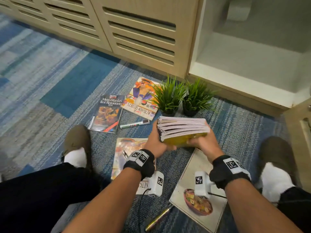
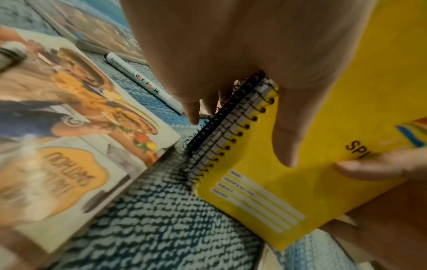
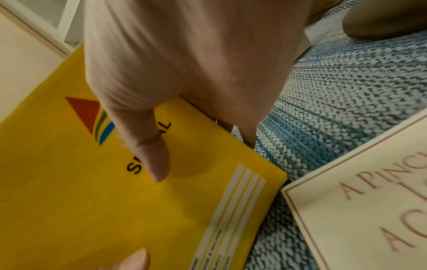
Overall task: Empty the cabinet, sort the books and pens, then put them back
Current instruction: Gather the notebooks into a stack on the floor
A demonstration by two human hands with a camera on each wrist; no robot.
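Both hands hold a stack of spiral notebooks (image 1: 182, 130) with a yellow cover (image 2: 300, 182) a little above the carpet, in front of the open cabinet (image 1: 244, 76). My left hand (image 1: 155, 133) grips the spiral-bound side, thumb on the yellow cover and fingers behind. My right hand (image 1: 201, 140) grips the opposite edge, its thumb (image 3: 152, 155) pressed on the cover. Cookbooks lie around: Metro Manila's Best Restaurants (image 1: 107, 113), Kitchen Secrets (image 1: 141, 100), one under my left wrist (image 1: 124, 148), and a cream one (image 1: 198, 199) under my right. A white marker (image 1: 134, 124) and a dark pen (image 1: 158, 219) lie loose.
Two small potted grass plants (image 1: 168, 98) (image 1: 195, 98) stand on the carpet just beyond the notebooks. The white cabinet shelf looks bare. Slatted wooden doors (image 1: 138, 36) run to the left. My shoes (image 1: 77, 140) (image 1: 276, 153) flank the books.
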